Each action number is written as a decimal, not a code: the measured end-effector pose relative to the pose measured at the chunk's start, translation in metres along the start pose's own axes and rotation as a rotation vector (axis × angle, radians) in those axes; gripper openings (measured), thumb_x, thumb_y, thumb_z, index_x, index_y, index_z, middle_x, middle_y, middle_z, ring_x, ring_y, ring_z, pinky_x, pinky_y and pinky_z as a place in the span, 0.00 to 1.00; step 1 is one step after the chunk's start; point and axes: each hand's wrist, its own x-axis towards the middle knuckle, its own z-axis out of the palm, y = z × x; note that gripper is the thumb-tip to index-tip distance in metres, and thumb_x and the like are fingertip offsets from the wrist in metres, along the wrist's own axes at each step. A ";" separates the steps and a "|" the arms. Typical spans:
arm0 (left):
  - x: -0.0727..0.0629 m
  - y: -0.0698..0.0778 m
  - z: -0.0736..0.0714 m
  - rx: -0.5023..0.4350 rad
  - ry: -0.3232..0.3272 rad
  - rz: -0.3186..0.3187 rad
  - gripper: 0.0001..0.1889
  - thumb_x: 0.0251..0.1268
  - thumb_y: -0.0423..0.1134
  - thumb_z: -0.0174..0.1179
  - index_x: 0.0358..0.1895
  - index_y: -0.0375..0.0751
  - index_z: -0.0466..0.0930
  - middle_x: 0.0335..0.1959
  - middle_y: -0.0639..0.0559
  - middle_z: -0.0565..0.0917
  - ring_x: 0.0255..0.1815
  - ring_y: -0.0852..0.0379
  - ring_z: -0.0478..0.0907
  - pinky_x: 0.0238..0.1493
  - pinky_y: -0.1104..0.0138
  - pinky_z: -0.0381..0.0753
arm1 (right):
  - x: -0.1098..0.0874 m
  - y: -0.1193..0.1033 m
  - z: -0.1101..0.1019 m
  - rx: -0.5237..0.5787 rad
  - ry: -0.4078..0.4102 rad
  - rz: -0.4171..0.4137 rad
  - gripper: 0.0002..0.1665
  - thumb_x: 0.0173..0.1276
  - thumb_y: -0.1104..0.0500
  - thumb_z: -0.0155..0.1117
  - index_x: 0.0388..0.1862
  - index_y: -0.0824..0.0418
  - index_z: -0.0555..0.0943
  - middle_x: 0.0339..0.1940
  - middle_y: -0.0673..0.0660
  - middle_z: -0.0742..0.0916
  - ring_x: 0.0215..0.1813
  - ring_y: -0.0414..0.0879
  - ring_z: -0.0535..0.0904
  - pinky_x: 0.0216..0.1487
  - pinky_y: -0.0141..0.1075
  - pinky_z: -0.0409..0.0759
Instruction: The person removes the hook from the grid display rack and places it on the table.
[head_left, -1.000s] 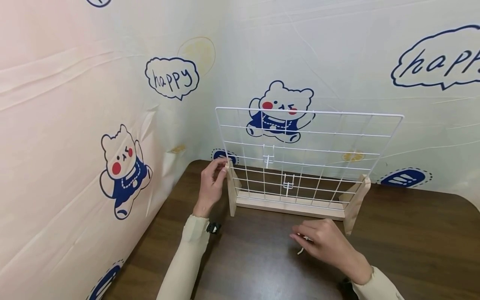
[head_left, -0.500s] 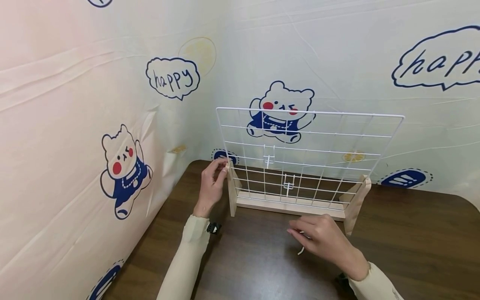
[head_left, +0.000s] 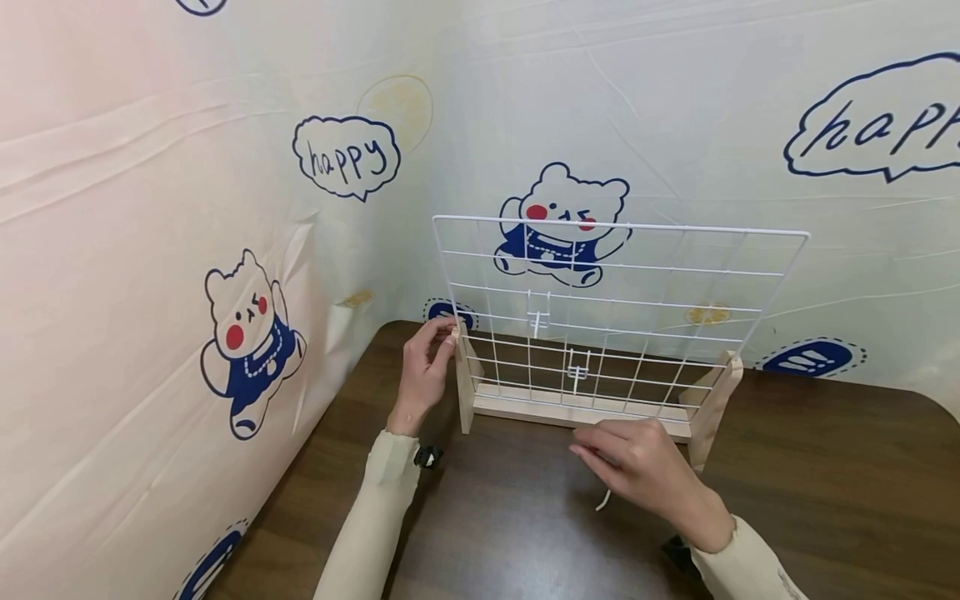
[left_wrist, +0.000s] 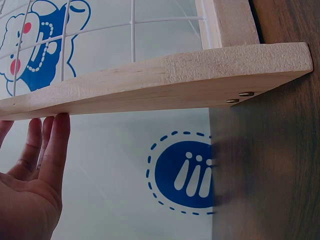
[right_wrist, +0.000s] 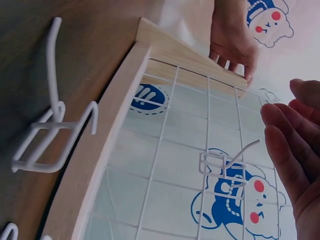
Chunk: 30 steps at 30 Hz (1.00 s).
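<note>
A white wire grid (head_left: 630,321) stands in a pale wooden frame with two side uprights. My left hand (head_left: 423,371) is at the left upright (head_left: 462,379); in the left wrist view, its extended fingers (left_wrist: 56,150) touch the upright's outer face. My right hand (head_left: 648,467) hovers low before the base, fingers together. Nothing shows between these fingers (right_wrist: 287,145) in the right wrist view. Below it lies a white wire hook (right_wrist: 45,140), mostly hidden in the head view. Two similar hooks hang on the grid, an upper hook (head_left: 537,322) and a lower hook (head_left: 576,372).
Parts of further white hooks (right_wrist: 10,232) show at the bottom left of the right wrist view. A wooden crossbar (head_left: 577,412) joins the uprights at the bottom. The rack stands on a dark brown table (head_left: 495,517), before a printed cloth backdrop (head_left: 705,117).
My right hand has shifted slightly up and to the left, uncovering a little more of the hook's end. The left hand and the rack keep their places.
</note>
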 end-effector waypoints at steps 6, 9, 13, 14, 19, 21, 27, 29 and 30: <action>-0.001 0.000 0.000 -0.001 -0.001 -0.004 0.12 0.74 0.24 0.53 0.54 0.23 0.82 0.45 0.30 0.86 0.42 0.53 0.79 0.39 0.84 0.76 | 0.009 0.000 -0.002 0.025 0.038 -0.016 0.18 0.81 0.53 0.58 0.35 0.59 0.89 0.26 0.48 0.90 0.24 0.34 0.84 0.27 0.24 0.80; -0.001 -0.001 0.000 -0.003 0.000 -0.005 0.12 0.73 0.24 0.53 0.54 0.23 0.82 0.45 0.30 0.86 0.42 0.53 0.79 0.39 0.84 0.77 | 0.014 0.000 -0.004 0.023 0.061 -0.023 0.18 0.81 0.53 0.58 0.35 0.59 0.89 0.26 0.48 0.90 0.24 0.34 0.84 0.27 0.25 0.80; -0.001 -0.001 0.000 -0.005 -0.004 -0.005 0.13 0.74 0.24 0.53 0.54 0.24 0.82 0.46 0.30 0.86 0.43 0.53 0.79 0.40 0.83 0.77 | 0.021 0.000 -0.005 0.017 0.092 -0.019 0.17 0.80 0.53 0.58 0.36 0.59 0.89 0.26 0.48 0.90 0.24 0.34 0.84 0.27 0.26 0.81; -0.001 -0.001 0.000 -0.004 -0.005 -0.005 0.13 0.74 0.24 0.53 0.54 0.24 0.82 0.46 0.30 0.86 0.44 0.52 0.80 0.40 0.83 0.77 | 0.022 0.001 -0.005 0.016 0.098 -0.019 0.17 0.80 0.53 0.59 0.36 0.59 0.89 0.26 0.48 0.90 0.24 0.34 0.83 0.27 0.26 0.81; -0.001 -0.001 0.000 -0.002 -0.012 -0.013 0.13 0.74 0.24 0.53 0.54 0.24 0.82 0.46 0.30 0.86 0.44 0.49 0.80 0.41 0.83 0.77 | 0.028 0.001 -0.005 0.033 0.112 -0.011 0.17 0.80 0.53 0.60 0.36 0.60 0.89 0.26 0.49 0.90 0.23 0.32 0.80 0.26 0.23 0.79; -0.001 -0.001 0.000 -0.001 -0.012 -0.013 0.13 0.74 0.24 0.53 0.55 0.24 0.82 0.46 0.30 0.86 0.44 0.49 0.80 0.41 0.83 0.77 | 0.030 0.001 -0.005 0.037 0.115 -0.007 0.17 0.80 0.53 0.59 0.36 0.60 0.89 0.27 0.50 0.90 0.23 0.32 0.79 0.26 0.23 0.78; 0.000 -0.002 0.001 -0.009 0.001 0.000 0.13 0.73 0.24 0.53 0.54 0.24 0.82 0.45 0.30 0.86 0.44 0.52 0.80 0.41 0.83 0.76 | 0.034 0.003 -0.004 0.031 0.107 0.016 0.20 0.81 0.51 0.58 0.35 0.61 0.90 0.27 0.50 0.91 0.22 0.33 0.79 0.25 0.23 0.77; 0.000 -0.002 0.001 -0.011 0.003 0.001 0.13 0.73 0.24 0.53 0.54 0.23 0.82 0.45 0.29 0.86 0.44 0.51 0.80 0.41 0.84 0.76 | 0.035 0.003 -0.004 0.029 0.114 0.016 0.20 0.80 0.51 0.58 0.35 0.61 0.90 0.27 0.50 0.91 0.22 0.33 0.79 0.24 0.24 0.77; 0.000 -0.002 0.001 -0.011 0.004 0.001 0.13 0.73 0.24 0.53 0.54 0.23 0.82 0.46 0.29 0.86 0.44 0.51 0.79 0.41 0.84 0.76 | 0.036 0.003 -0.004 0.029 0.120 0.016 0.19 0.80 0.52 0.59 0.35 0.61 0.90 0.27 0.50 0.91 0.22 0.34 0.80 0.24 0.24 0.77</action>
